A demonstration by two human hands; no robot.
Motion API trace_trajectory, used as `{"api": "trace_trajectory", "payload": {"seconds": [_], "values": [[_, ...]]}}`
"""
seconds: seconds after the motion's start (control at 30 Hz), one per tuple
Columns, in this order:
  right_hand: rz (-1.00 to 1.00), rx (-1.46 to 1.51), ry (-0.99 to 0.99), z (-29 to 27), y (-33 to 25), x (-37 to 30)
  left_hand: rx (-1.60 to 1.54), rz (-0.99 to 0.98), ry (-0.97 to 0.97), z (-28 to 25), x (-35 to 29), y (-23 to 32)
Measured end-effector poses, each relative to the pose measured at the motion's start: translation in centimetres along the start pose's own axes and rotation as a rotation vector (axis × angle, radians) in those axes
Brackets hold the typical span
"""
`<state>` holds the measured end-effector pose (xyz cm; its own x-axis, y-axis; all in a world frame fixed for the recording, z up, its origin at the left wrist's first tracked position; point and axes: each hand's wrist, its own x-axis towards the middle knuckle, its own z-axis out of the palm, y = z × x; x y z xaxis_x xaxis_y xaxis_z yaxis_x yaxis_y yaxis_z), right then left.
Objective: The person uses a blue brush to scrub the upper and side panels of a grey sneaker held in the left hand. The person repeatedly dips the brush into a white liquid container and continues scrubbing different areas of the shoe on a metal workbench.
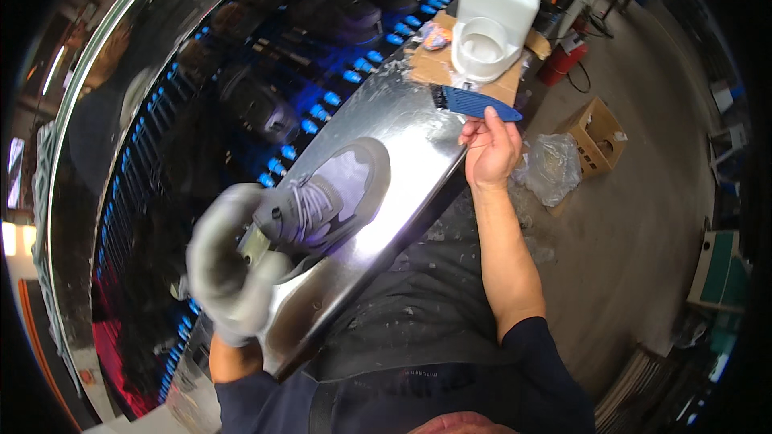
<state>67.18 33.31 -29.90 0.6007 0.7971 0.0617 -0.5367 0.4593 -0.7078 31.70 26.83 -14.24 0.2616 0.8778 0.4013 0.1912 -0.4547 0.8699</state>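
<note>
A grey lace-up shoe [354, 185] lies tilted over the metal bench top, its toe pointing to the upper right. My left hand [229, 261], in a pale thick glove smeared by motion, is closed around the shoe's ankle end. A yellowish-green piece [256, 245] shows between glove and shoe; its kind is unclear. Bare, my right hand [492, 149] grips a blue-handled brush [481, 103] with dark bristles pointing left. The brush is just below a white dispenser [500, 8] with an open round cup [485, 50] at its front.
A shiny metal ledge [418, 141] runs along a dark machine with rows of blue-lit rollers [320, 111] and more shoes inside. Stained cardboard [434, 67] lies under the dispenser. Rightward on the floor are a plastic bag [553, 167], a cardboard box [599, 141] and a red canister [560, 60].
</note>
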Motion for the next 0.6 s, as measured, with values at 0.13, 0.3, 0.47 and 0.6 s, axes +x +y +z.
{"api": "trace_trajectory", "payload": {"seconds": [0.13,0.3,0.47,0.6], "values": [[0.013,-0.005,0.048,0.3,-1.2,-0.4,0.618,0.355,-0.548,7.5,4.5,0.2],[-0.004,-0.023,0.046,-1.8,-2.5,0.0,1.230,-0.200,-0.848,8.5,10.1,-3.7],[0.075,-0.077,0.025,-2.2,-3.5,0.5,0.643,-0.165,-0.541,4.2,12.0,-4.3],[-0.004,-0.301,0.013,-2.7,-5.9,3.3,0.273,0.136,-0.195,4.6,12.5,-2.3]]}}
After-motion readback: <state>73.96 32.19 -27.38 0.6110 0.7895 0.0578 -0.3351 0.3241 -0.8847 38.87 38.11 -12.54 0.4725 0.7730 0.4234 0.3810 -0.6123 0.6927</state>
